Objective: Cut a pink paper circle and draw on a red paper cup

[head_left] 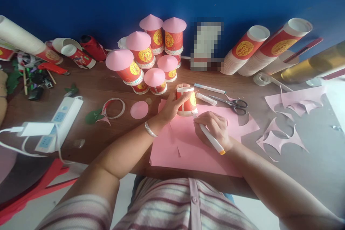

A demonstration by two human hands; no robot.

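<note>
My left hand [172, 105] is wrapped round the left side of a red paper cup [191, 103], which stands upside down at the top edge of a pink paper stack [172, 147]. In my right hand [214, 127] is a white marker [211, 139] with an orange end pointing back toward me; its tip is close to the cup's lower rim, and whether it touches cannot be made out. Behind and left of the cup stand several red cups with pink cone tops [138, 40]. A pink paper circle [139, 110] lies left of my left hand.
Scissors [238, 106], a white glue stick [206, 99] and a pen [210, 88] lie beyond my right hand. Pink scraps [283, 138] are at right. Stacked cups [249, 45] lean at the back right. A power strip [60, 124] and a tape roll [123, 109] are at left.
</note>
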